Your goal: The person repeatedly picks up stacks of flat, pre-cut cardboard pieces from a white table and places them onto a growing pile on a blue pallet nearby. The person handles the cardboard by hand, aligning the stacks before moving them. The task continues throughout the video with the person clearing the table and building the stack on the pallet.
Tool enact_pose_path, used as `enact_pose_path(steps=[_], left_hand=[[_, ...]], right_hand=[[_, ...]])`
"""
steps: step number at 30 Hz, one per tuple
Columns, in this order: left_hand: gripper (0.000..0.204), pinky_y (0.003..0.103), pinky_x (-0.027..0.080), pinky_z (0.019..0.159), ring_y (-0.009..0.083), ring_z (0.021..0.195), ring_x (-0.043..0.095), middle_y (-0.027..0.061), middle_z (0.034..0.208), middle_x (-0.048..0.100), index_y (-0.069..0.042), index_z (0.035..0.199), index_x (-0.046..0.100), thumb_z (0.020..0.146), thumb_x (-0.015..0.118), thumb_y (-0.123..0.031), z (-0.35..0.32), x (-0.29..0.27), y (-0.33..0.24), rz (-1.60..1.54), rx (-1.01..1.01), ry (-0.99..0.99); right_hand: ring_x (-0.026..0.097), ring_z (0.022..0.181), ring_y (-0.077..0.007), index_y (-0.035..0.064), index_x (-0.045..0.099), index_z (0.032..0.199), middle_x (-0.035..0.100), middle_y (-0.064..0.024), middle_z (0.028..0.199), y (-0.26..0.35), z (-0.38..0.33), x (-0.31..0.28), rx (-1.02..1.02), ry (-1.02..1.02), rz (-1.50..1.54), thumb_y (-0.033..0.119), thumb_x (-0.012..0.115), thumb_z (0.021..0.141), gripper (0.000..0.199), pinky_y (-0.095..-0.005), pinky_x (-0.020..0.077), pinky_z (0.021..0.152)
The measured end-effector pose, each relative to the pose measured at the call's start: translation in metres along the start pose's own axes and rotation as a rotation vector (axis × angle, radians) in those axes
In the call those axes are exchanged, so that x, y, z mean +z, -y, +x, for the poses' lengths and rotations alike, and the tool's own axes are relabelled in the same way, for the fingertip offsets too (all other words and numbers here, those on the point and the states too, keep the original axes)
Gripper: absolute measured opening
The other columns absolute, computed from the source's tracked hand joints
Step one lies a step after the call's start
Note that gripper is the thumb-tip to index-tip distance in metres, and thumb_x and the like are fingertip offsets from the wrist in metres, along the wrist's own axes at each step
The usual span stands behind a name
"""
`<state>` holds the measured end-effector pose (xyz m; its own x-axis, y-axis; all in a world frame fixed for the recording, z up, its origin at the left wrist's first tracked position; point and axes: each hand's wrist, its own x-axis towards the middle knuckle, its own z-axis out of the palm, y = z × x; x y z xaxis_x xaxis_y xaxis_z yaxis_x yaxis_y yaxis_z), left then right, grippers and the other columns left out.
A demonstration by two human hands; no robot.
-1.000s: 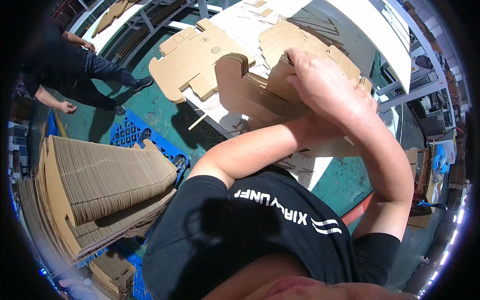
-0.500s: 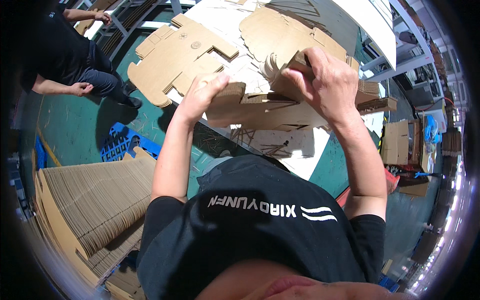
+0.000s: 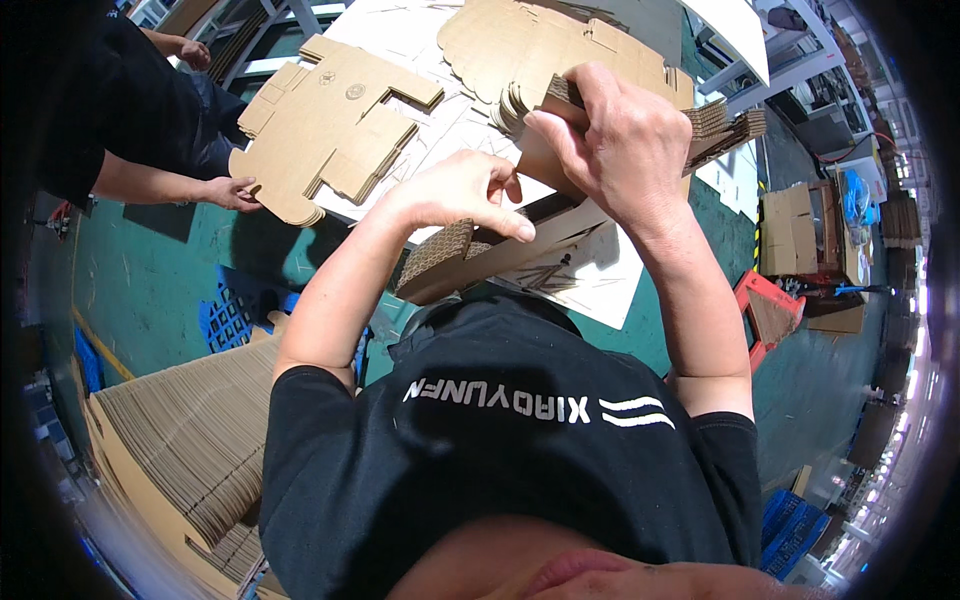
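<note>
A thick stack of die-cut corrugated cardboard blanks (image 3: 430, 268) stands tilted on edge at the near side of the table. My right hand (image 3: 635, 150) is closed over its upper part, thumb on the near side and fingers over the edge. My left hand (image 3: 450, 195) is just above the stack's left part, thumb and fingers apart, with nothing visible between them. Beyond, another pile of cardboard blanks (image 3: 530, 50) with a scalloped edge lies flat. To the left, a flat stack of cut blanks (image 3: 310, 140) overhangs the table edge.
A co-worker's hand (image 3: 232, 193) touches the left stack's corner. Cardboard scraps litter the white table (image 3: 610, 290). At lower left is a large row of packed cardboard sheets (image 3: 190, 430), near a blue plastic pallet (image 3: 235, 305). A red metal frame (image 3: 765, 310) and cardboard boxes (image 3: 790, 230) stand right.
My left hand has released the stack's left end and moved inward, opening. The stack's left end has dropped toward me. The co-worker has reached the left stack. The view has shifted slightly.
</note>
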<state>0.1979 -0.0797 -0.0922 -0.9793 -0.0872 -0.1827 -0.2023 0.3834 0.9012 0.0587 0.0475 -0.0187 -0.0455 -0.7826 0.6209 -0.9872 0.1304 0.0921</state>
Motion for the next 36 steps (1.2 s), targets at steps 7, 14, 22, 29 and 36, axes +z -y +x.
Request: enact_pose_path(steps=[7,14,22,29,36], left_hand=[[0.032,0.038,0.052,0.064,0.0322,0.068,0.065,0.0179,0.067,0.063,0.001,0.07,0.065,0.064,0.081,-0.027,-0.001,0.007,-0.039,0.613,0.165,0.11],[0.009,0.04,0.05,0.058,0.0327,0.06,0.063,0.0165,0.059,0.059,-0.004,0.062,0.061,0.069,0.062,-0.009,-0.012,0.019,-0.049,0.653,0.377,-0.017],[0.038,0.044,0.05,0.062,0.0373,0.071,0.063,0.0185,0.068,0.062,0.002,0.075,0.061,0.069,0.077,-0.032,-0.012,0.025,-0.048,0.533,0.315,0.103],[0.013,0.043,0.047,0.056,0.0341,0.065,0.061,0.0173,0.064,0.059,0.0,0.065,0.058,0.069,0.066,-0.01,-0.008,0.034,-0.051,0.575,0.32,-0.088],[0.009,0.043,0.046,0.054,0.0346,0.06,0.06,0.018,0.062,0.058,0.0,0.063,0.057,0.068,0.063,-0.005,-0.013,0.038,-0.046,0.503,0.308,-0.105]], right_hand=[[0.061,0.062,-0.0268,0.007,0.054,0.082,0.059,-0.01,0.07,0.004,0.0,-0.013,0.029,0.086,0.066,0.03,0.071,0.074,0.03,-0.0355,0.0458,0.056],[0.058,0.063,-0.0288,0.0077,0.055,0.083,0.056,-0.0093,0.071,0.006,-0.006,-0.029,0.007,0.094,0.185,0.027,0.074,0.069,0.03,-0.0369,0.0436,0.057],[0.058,0.064,-0.0314,0.0067,0.058,0.089,0.057,-0.0113,0.071,0.006,-0.015,-0.032,-0.007,0.096,0.241,0.024,0.075,0.069,0.032,-0.0384,0.0438,0.059],[0.057,0.065,-0.0329,0.0065,0.057,0.087,0.056,-0.0122,0.07,0.01,-0.012,-0.03,-0.001,0.098,0.224,0.024,0.074,0.071,0.03,-0.04,0.0436,0.059],[0.058,0.065,-0.0294,0.0067,0.056,0.086,0.056,-0.0097,0.072,0.006,-0.012,-0.031,-0.068,0.076,0.309,0.023,0.075,0.068,0.031,-0.0385,0.0429,0.058]])
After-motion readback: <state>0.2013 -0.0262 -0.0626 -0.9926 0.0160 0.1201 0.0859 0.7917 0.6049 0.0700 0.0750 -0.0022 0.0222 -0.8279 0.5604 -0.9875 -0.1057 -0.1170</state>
